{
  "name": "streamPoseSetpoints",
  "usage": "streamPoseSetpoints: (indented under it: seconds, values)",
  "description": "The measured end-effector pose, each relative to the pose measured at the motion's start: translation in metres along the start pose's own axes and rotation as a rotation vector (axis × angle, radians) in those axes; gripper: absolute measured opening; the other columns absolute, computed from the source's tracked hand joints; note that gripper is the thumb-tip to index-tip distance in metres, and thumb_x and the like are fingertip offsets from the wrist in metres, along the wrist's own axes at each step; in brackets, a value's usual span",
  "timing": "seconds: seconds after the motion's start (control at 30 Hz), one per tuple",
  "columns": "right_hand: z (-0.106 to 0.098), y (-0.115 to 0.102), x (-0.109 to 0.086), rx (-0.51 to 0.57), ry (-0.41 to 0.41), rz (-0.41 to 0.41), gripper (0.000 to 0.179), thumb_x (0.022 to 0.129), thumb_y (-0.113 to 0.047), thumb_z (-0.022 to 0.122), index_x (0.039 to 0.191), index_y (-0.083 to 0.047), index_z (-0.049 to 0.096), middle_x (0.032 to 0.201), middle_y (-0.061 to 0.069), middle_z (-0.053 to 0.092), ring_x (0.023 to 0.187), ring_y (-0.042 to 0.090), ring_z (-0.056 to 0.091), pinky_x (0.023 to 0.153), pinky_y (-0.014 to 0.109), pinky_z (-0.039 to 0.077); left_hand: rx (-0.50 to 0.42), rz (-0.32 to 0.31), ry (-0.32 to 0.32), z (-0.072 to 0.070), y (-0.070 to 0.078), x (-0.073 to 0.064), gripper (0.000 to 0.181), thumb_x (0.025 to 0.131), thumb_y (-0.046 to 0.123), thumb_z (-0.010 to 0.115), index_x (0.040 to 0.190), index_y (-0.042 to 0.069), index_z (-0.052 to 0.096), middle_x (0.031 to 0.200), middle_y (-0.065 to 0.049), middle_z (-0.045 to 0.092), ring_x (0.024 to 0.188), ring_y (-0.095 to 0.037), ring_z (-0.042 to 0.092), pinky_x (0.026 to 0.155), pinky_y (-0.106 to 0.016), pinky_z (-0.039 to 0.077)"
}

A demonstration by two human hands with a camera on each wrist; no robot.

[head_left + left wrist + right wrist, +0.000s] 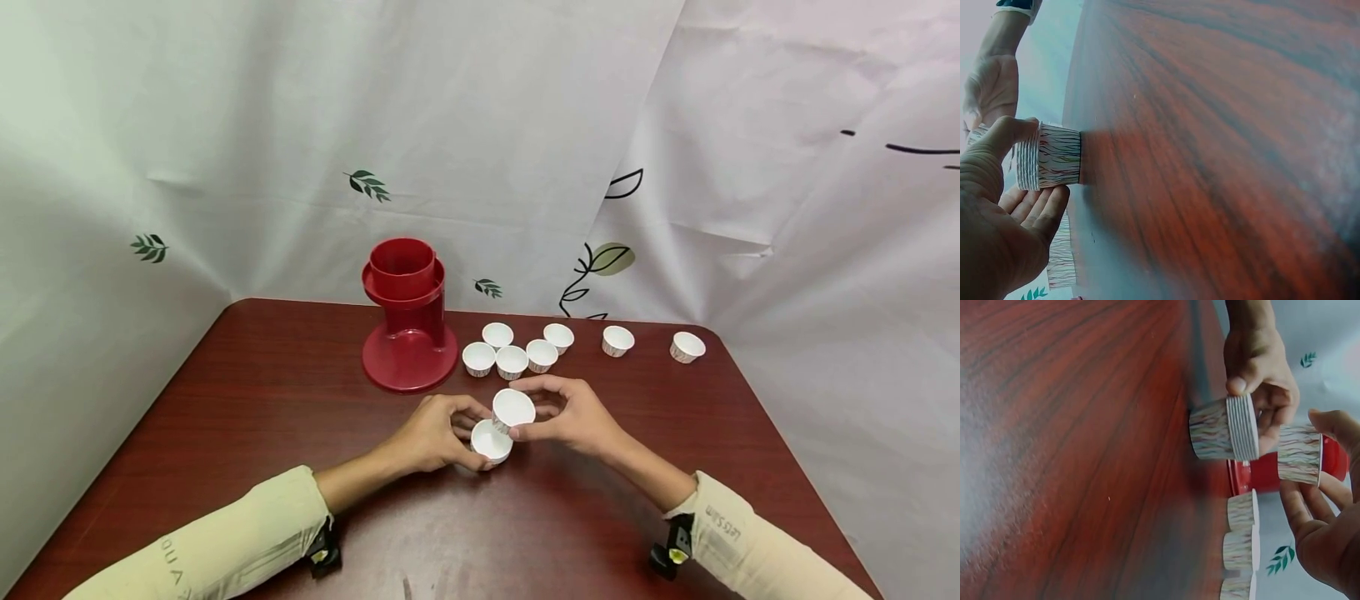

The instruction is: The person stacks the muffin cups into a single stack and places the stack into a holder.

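Observation:
My left hand (435,435) grips a nested stack of small white paper cups (489,446) standing on the table, thumb on the near side and fingers on the far side. Several rims sit close together at the top of this stack, as the left wrist view shows; the cups' sides (1060,156) carry wavy coloured lines. In my right hand (570,414) a single paper cup (513,408) is pinched between thumb and fingers. It is held upright, just above the stack and slightly to the right. The right wrist view shows this single cup (1299,454) apart from the stack (1225,430).
Behind the hands, several separate paper cups (512,362) stand in a cluster, with one cup (617,341) farther right and another (687,347) near the table's back right corner. A red plastic dispenser-like stand (408,358) is at back left. Patterned white cloth (487,150) hangs behind.

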State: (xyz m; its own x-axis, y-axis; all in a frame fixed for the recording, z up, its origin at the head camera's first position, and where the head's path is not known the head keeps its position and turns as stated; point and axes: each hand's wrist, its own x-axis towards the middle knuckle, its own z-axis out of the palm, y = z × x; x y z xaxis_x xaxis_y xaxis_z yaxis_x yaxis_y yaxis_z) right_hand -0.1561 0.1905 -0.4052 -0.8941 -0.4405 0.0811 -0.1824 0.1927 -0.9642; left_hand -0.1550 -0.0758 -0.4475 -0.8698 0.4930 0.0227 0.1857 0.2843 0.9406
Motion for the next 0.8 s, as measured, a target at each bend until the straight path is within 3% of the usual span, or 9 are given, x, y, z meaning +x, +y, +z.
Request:
streamPoseSetpoints:
  seconds: [0.3,0.47,0.8]
  values:
    - [0.017,-0.006,-0.01,-0.056,0.041,0.005,0.061,0.081,0.001,0.097,0.138,0.006,0.074,0.129,0.028,0.079,0.103,0.01,0.081,0.093,0.022,0.069,0.008,-0.029,0.006,0.0,0.0,0.0,0.061,0.069,0.006,0.105,0.123,-0.001,0.078,0.114,-0.015,0.086,0.106,-0.025,0.086,0.096,-0.037,0.072]
    - [0.022,-0.004,-0.012,-0.077,0.052,0.012,0.06,0.082,-0.001,0.098,0.137,0.006,0.075,0.128,0.025,0.08,0.105,0.014,0.082,0.093,0.023,0.069,0.002,-0.032,0.004,0.0,-0.001,0.001,0.061,0.069,0.005,0.104,0.123,-0.001,0.077,0.114,-0.015,0.086,0.106,-0.026,0.086,0.095,-0.034,0.072]
    - [0.026,0.008,-0.011,-0.139,0.024,-0.053,0.061,0.081,-0.004,0.1,0.136,0.006,0.076,0.125,0.02,0.079,0.108,0.019,0.081,0.097,0.025,0.069,-0.011,-0.017,-0.001,0.0,-0.001,-0.001,0.06,0.069,0.002,0.102,0.124,-0.002,0.078,0.114,-0.015,0.086,0.106,-0.024,0.086,0.094,-0.029,0.071]
